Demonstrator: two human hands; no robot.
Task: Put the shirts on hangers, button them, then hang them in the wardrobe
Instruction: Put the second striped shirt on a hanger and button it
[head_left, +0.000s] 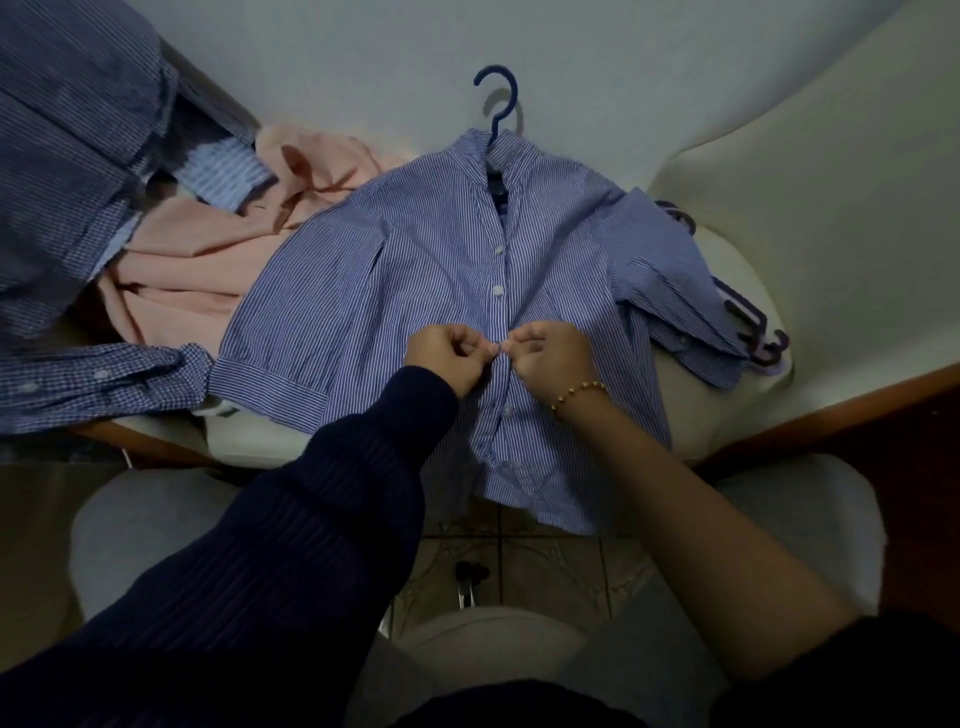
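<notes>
While the blue striped shirt (415, 270) lies flat on its back in the middle of the white soft surface (779, 130), both hands meet on its front strip. The shirt's bottom hangs over the near edge of the surface. The blue hanger (497, 98) is inside the shirt, and its hook sticks out of the collar toward the far edge. The left hand (447, 358), in a dark sleeve, has its fingers curled and pinches the cloth strip at the middle of the shirt. The right hand (553, 358), with a bead bracelet (579, 393) on the wrist, pinches the same spot from the other side, fingers curled in tight. Two white buttons show above the hands and one below. By the left edge lie a pink shirt (208, 244), a checked shirt (104, 379) and a dark striped shirt (78, 130) in a heap. Some spare hangers (753, 327) peek out from under the shirt's sleeve near the right edge.
</notes>
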